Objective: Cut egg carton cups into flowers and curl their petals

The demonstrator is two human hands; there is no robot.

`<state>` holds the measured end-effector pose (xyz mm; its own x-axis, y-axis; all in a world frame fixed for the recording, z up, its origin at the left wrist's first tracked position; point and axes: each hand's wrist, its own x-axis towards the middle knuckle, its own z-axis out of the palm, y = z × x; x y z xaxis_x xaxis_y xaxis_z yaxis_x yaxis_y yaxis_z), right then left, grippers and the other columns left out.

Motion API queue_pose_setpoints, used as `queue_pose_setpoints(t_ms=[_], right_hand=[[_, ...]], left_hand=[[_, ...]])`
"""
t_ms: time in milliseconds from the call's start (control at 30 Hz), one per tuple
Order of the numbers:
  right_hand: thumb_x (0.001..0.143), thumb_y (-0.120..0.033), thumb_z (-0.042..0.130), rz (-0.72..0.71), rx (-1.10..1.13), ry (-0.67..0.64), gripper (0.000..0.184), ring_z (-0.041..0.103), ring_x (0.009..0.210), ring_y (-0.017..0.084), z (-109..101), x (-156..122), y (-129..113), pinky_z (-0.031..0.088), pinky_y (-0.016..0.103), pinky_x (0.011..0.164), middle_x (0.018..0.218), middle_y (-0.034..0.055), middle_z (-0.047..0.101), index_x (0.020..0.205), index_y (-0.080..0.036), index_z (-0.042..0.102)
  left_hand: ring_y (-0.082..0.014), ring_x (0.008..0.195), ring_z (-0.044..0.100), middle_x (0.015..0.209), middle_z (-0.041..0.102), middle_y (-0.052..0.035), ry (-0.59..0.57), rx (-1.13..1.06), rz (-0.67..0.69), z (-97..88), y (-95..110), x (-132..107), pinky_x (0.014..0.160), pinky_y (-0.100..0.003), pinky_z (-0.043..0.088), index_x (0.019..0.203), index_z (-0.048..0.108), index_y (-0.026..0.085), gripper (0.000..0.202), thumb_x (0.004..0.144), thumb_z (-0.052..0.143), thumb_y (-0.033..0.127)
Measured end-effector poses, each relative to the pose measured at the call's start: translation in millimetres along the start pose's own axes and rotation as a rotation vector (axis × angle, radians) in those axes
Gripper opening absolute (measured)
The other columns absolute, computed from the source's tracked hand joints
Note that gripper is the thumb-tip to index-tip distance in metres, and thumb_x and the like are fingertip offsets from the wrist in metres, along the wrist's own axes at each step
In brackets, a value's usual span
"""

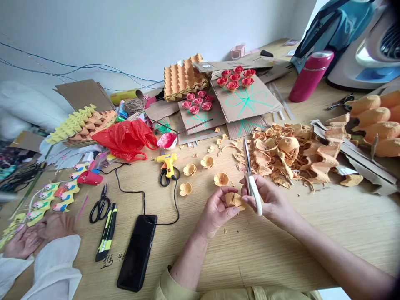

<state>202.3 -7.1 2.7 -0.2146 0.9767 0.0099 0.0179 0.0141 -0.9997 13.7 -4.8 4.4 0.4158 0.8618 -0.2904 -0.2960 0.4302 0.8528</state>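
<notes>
Between the fingers of my left hand (215,210) is an egg-carton cup (235,201) with slits cut in its edge. My right hand (271,199) is closed around the white handle of a pair of scissors (249,166); the blades point up and away from me. Fingertips of the right hand also reach the cup's right side. Just beyond lie several cut petal-shaped cups, among them one cup (221,179) near my left hand and another cup (186,189) farther left. Carton scraps (278,154) are heaped past the scissors.
A yellow glue gun (166,163), black scissors (100,208), a utility knife (106,233) and a phone (137,252) lie to the left. Another person's hands (40,233) are at far left. Red paper roses (233,79) stand on cardboard behind; a pink bottle (311,77) stands back right.
</notes>
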Motion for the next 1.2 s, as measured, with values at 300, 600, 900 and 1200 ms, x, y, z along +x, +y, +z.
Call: queue_pose_setpoints(t_ms=[300,600,900,1200], right_hand=[[0.089,-0.048,0.066,-0.047,-0.034,-0.005,0.028,0.056,0.077,0.017,-0.1,-1.0,9.5,0.047,0.029,0.066,0.089,0.0014,0.059,0.097,-0.024,0.055],[0.088,-0.050,0.063,-0.016,-0.204,-0.053,0.030,0.055,0.072,0.017,-4.9,0.5,-10.0,0.047,0.029,0.064,0.079,0.0008,0.060,0.082,-0.022,0.055],[0.094,-0.051,0.056,-0.006,-0.354,-0.287,0.037,0.053,0.069,0.015,-1.5,-0.4,-10.2,0.042,0.027,0.064,0.075,0.0022,0.063,0.076,-0.018,0.061],[0.091,-0.056,0.055,0.219,-0.043,-0.474,0.040,0.043,0.057,0.012,-3.2,-3.0,-8.3,0.033,0.025,0.055,0.062,-0.0034,0.049,0.077,-0.019,0.051]], left_hand=[[-0.0108,0.073,0.052,0.078,0.057,0.0007,0.035,-0.170,-0.055,-1.6,0.6,0.4,0.067,-0.024,0.042,0.080,0.061,0.017,0.041,0.059,0.092,0.033],[-0.0099,0.073,0.053,0.083,0.057,0.0007,0.075,-0.313,0.004,-11.8,-0.2,2.4,0.070,-0.025,0.045,0.084,0.059,0.019,0.045,0.057,0.093,0.033],[-0.0102,0.074,0.048,0.094,0.060,-0.0030,0.057,-0.391,0.173,-13.9,2.9,2.2,0.064,-0.024,0.038,0.083,0.060,0.017,0.034,0.067,0.086,0.029],[-0.0109,0.074,0.043,0.096,0.056,-0.0033,0.083,-0.427,0.233,-14.9,6.2,2.6,0.063,-0.025,0.034,0.078,0.055,0.017,0.031,0.070,0.084,0.027]])
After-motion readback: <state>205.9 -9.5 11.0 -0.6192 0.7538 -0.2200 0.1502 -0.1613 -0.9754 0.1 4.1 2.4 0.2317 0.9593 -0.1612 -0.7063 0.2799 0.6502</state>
